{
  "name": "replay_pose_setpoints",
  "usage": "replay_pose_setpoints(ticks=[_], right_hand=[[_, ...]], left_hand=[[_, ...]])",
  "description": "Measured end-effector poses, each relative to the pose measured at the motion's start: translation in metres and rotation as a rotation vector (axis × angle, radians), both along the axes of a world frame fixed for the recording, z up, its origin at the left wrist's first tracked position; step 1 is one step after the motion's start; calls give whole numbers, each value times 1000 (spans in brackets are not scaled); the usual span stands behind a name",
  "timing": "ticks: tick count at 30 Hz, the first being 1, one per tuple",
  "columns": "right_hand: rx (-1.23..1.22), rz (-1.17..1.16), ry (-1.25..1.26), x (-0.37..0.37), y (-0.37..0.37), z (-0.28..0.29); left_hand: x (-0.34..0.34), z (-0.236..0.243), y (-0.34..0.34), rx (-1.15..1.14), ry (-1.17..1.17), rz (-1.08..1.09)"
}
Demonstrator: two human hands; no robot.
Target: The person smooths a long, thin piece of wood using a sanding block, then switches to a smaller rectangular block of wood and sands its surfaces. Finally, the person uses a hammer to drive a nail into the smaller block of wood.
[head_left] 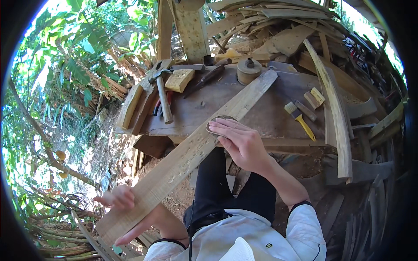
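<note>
While the left hand props the near end of a plank from below, the right hand lies flattened over a round disc on its upper face. Both hands occupied: left grasping the plank, fingers past one edge and thumb past the other, palm mostly hidden beneath; right holding the disc down under its fingers. Spread of the left probably checks tilt and sideways slip; flat fingers on the right likely share pressure across the disc.

Plank slants from the left hand, under the right, to the table ahead. Far end appears to rest there, near a canister; contact between those two, cannot tell. Likely reason for the slant: table bears one end, left hand the other. Rough, pitted patches in the wood between the hands.

Ahead of the left hand, a hammer, handle towards the person, perhaps for easy reach; block just right of it. Right of the right hand, a brush, yellow handle likewise nearer. Beyond both hands, a woodpile.
</note>
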State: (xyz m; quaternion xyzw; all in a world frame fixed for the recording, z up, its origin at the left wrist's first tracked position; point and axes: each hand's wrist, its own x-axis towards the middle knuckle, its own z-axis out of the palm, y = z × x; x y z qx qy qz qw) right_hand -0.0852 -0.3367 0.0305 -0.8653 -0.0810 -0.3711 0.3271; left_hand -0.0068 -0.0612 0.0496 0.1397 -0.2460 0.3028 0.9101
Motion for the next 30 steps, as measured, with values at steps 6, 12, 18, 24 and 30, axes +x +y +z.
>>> replay_pose_setpoints(ticks=[6,12,18,24,30], right_hand=[[-33,53,38,11,19,-18],[34,24,120,15,-21,-11],[-115,-80,-7,17,-17,-21],[129,-239,178,31,-74,-31],[57,-78,125,29,-39,-40]], left_hand=[[-32,-55,-75,344,127,27],[-4,-55,-59,305,-99,-51],[18,-28,-8,224,-119,-90],[34,-18,35,266,19,-10],[48,-22,93,268,116,-20]])
